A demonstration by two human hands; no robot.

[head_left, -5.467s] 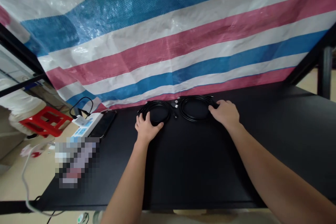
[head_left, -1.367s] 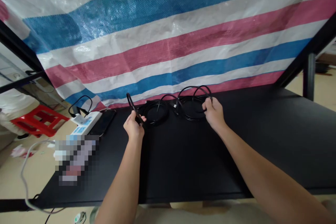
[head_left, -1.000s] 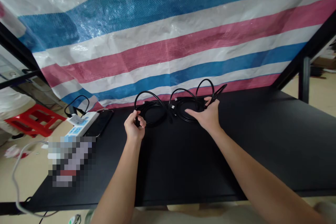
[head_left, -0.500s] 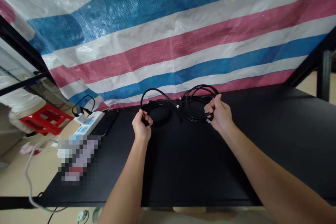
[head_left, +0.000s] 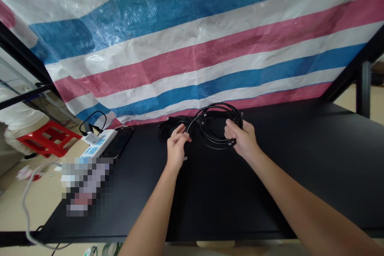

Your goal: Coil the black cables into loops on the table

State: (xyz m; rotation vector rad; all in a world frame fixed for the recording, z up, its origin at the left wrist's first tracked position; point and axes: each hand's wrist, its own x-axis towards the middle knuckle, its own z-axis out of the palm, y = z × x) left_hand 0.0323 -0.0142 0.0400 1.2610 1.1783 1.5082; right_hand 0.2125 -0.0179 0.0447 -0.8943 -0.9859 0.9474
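Note:
A coiled black cable hangs in loops from my right hand, whose fingers are wrapped round the loops on their right side. My left hand pinches a stretch of the same cable that runs leftward from the coil. A small pale end piece shows just below the left hand. Behind that hand, another bundle of coiled black cables lies on the black tabletop. More loops sit behind the held coil; whether they belong to it I cannot tell.
At left on the table lie a phone and a white power strip with a plugged-in adapter. A striped plastic sheet hangs behind the table. Beyond the left edge are a red stool and a person in white.
My left hand has moved right, closer to the coil, bringing the cable stretch with it. The right hand has shifted slightly left and down, and the held loops look fuller.

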